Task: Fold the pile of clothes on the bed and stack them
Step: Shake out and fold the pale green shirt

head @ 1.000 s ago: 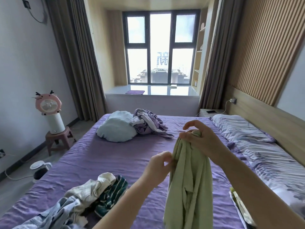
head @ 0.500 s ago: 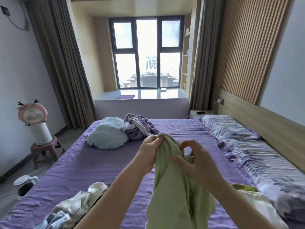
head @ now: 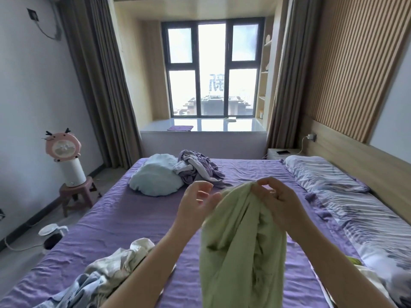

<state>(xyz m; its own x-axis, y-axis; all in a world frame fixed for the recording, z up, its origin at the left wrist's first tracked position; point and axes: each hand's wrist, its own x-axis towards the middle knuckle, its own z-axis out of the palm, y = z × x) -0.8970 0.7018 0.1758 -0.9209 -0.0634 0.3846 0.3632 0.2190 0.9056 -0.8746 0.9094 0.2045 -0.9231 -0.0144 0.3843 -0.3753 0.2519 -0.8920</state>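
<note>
Pinched by the right hand (head: 279, 204), a green shirt (head: 240, 247) was held above the bed (head: 124, 218); the left hand (head: 196, 204) was open beside it.

A pale green garment (head: 242, 247) hangs bunched above the purple bed (head: 133, 221), unfolded clothes (head: 111, 270) heaped lower left

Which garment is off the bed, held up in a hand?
The green garment, pinched at its top by the right hand; the other clothes lie crumpled on the bed.
</note>
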